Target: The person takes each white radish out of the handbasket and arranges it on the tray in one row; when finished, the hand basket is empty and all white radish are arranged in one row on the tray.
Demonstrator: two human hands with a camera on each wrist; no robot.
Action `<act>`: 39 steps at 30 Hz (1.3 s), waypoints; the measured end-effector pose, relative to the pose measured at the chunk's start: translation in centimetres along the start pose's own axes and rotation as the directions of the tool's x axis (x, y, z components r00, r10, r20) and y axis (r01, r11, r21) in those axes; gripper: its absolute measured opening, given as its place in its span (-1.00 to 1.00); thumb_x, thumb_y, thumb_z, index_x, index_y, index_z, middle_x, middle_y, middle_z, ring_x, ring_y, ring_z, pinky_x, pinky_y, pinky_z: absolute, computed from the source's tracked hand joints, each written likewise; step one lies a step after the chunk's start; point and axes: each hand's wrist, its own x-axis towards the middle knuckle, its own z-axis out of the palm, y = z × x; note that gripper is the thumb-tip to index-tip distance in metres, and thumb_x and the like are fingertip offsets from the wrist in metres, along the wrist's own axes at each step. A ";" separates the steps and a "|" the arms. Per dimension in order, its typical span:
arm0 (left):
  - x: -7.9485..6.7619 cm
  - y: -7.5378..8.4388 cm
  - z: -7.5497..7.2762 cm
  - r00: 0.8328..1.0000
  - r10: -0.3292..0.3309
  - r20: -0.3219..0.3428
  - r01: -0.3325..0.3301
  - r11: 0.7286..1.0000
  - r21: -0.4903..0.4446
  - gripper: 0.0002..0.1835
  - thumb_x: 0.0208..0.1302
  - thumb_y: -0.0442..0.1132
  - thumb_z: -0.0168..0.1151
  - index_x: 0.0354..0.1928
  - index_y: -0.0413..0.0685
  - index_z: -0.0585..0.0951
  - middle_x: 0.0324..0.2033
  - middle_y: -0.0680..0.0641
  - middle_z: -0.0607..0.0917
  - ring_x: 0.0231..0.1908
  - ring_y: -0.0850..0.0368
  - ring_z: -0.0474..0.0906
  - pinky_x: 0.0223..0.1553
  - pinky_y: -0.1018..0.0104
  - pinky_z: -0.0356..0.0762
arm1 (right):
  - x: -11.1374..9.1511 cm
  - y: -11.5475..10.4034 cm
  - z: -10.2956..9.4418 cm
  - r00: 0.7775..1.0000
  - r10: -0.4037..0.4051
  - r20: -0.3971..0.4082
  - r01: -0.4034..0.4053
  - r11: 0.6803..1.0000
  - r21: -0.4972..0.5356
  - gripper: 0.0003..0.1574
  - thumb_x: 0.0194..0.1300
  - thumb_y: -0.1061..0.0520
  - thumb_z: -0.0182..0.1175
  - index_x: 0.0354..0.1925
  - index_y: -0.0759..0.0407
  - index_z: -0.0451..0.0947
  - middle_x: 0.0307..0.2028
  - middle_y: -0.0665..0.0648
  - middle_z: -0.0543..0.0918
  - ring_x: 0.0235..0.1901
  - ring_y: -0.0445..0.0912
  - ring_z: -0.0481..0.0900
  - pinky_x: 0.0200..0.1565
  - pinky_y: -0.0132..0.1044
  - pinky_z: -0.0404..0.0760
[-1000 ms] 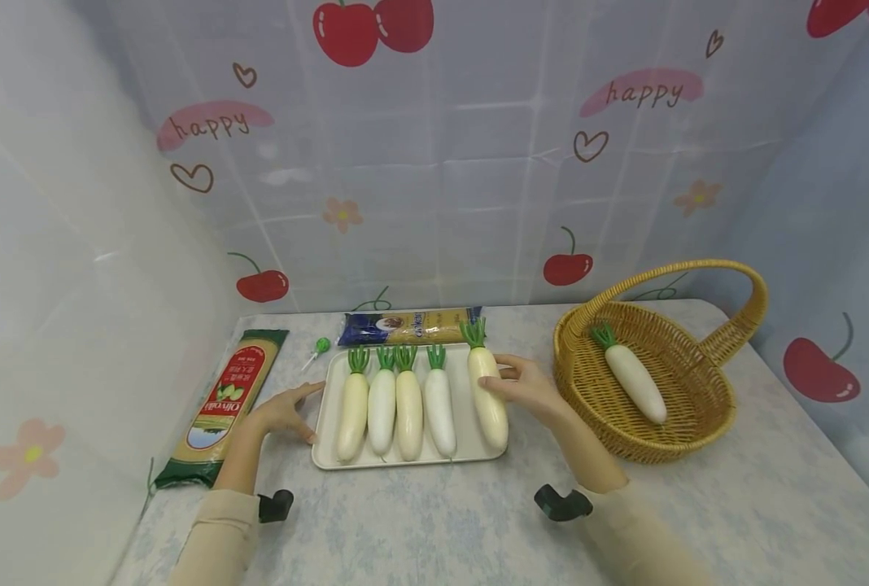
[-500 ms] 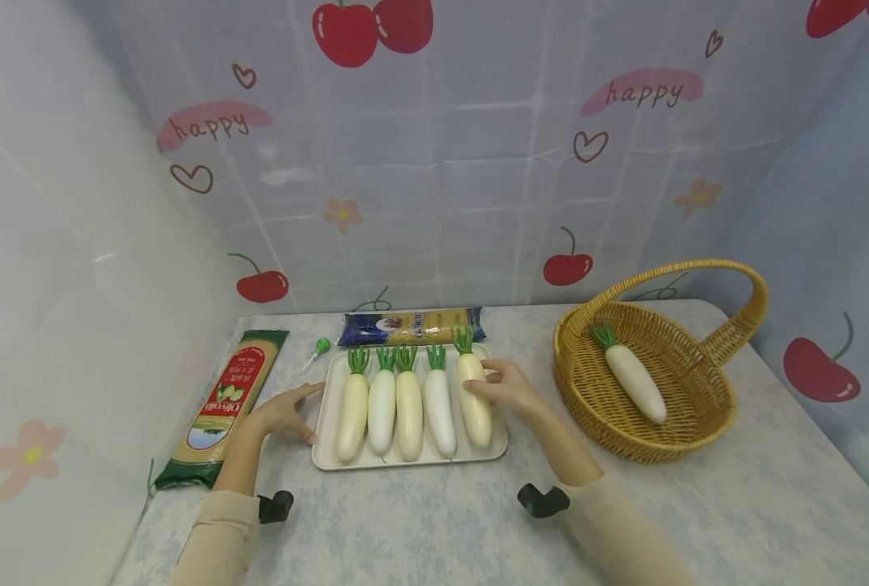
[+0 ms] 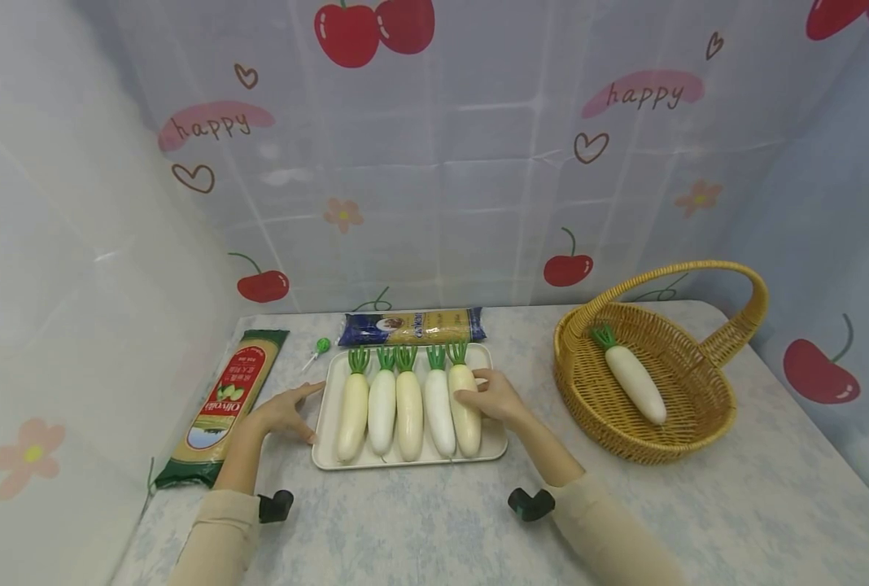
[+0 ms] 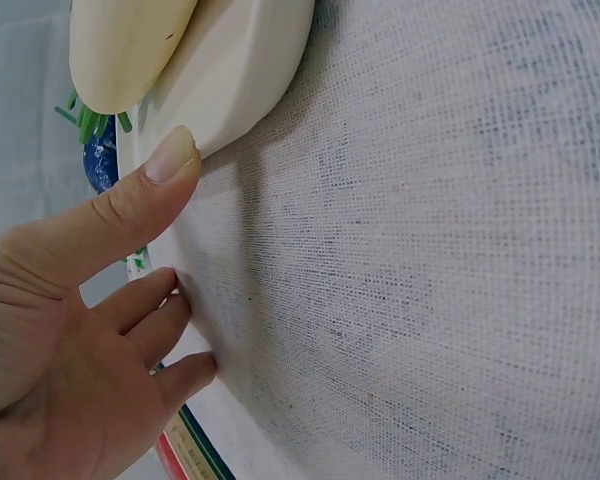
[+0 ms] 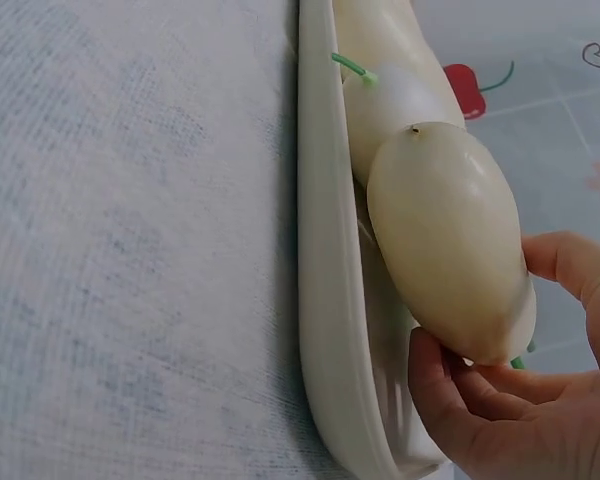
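Observation:
My right hand (image 3: 498, 397) holds a cream-white daikon radish (image 3: 467, 431) with green stalk ends, fingers along its right side and thumb over the top. This radish lies at the right of a row of several radishes in a white tray (image 3: 493, 441), right beside a whiter radish (image 3: 439, 411). In the right wrist view, the held radish (image 5: 450, 235) shows its rounded tip, with fingers curled under its far side. My left hand (image 3: 286, 413) is spread at the tray's left end; in the left wrist view its thumb (image 4: 170, 160) touches the tray's corner.
A wicker basket (image 3: 581, 407) with a tall handle stands at the right, one daikon (image 3: 635, 382) inside. Behind the tray lies a blue and yellow pasta packet (image 3: 412, 326). A red and green pasta packet (image 3: 222, 407) and a green lollipop (image 3: 321, 346) are at the left.
My right hand has moved left with the radish, from the tray's right end to close beside the neighbouring radish. The left hand has stayed put.

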 end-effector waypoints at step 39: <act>0.0 -0.1 0.1 1.000 0.013 0.001 -0.012 1.000 -0.022 0.13 -0.28 -0.26 0.59 0.40 -0.21 0.15 0.35 -0.48 0.05 0.31 -0.47 0.01 0.24 -0.31 0.11 | 0.0 0.0 2.0 0.999 -0.009 -0.038 0.006 0.996 -0.086 -0.11 0.08 0.02 0.38 0.23 0.45 0.28 -0.16 0.35 0.60 -0.29 0.04 0.61 -0.42 -0.21 0.68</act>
